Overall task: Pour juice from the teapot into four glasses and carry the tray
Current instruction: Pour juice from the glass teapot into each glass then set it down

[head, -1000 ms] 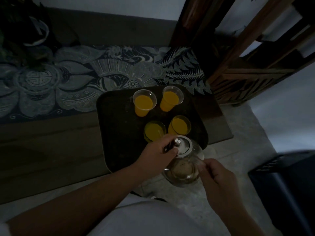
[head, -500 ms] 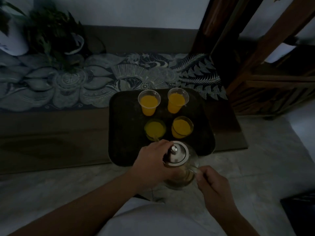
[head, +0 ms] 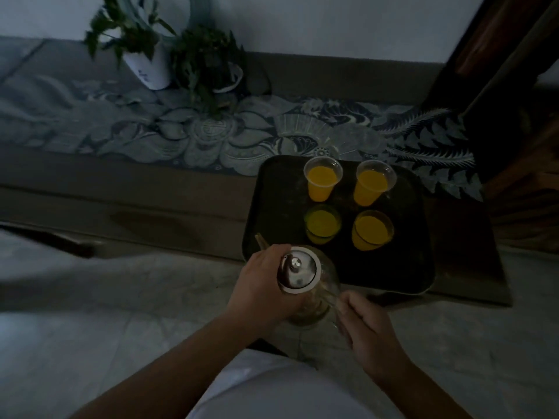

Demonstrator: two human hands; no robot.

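Holding the glass teapot [head: 308, 285] just off the near edge of the dark tray [head: 272, 207], your left hand [head: 263, 285] curls around its body beside the metal lid [head: 298, 271], while your right hand [head: 367, 328] grips its handle. Four glasses [head: 323, 179] of orange juice stand on the tray in two rows toward its far right corner. The tray rests at the right end of the low table [head: 151, 201], on a patterned cloth [head: 211, 137].

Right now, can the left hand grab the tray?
Probably not yet. The left hand is wrapped round the teapot, so it is busy. The tray lies close ahead, with nothing between.
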